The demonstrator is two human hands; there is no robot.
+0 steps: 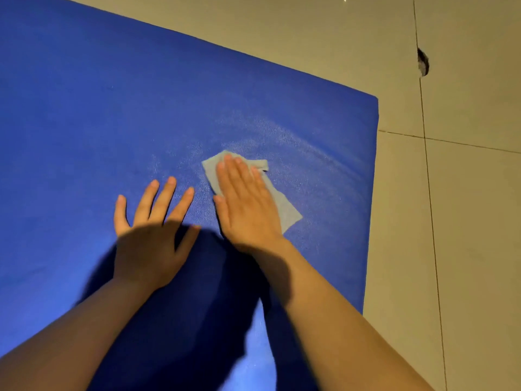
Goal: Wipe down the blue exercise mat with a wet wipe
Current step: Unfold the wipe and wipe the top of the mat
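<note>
The blue exercise mat (112, 108) fills most of the view, lying flat on the floor. A pale grey wet wipe (287, 211) lies spread on the mat, right of centre. My right hand (245, 201) presses flat on the wipe with straight fingers held together. My left hand (149, 230) rests flat on the bare mat just left of it, fingers spread. A damp, lighter sheen marks the mat around and beyond the wipe, towards the far right corner.
Beige floor tiles (465, 221) with dark grout lines border the mat on the right and at the back. A chipped dark spot (423, 62) sits in a grout line at the upper right. The mat's right edge (372, 193) runs near my right forearm.
</note>
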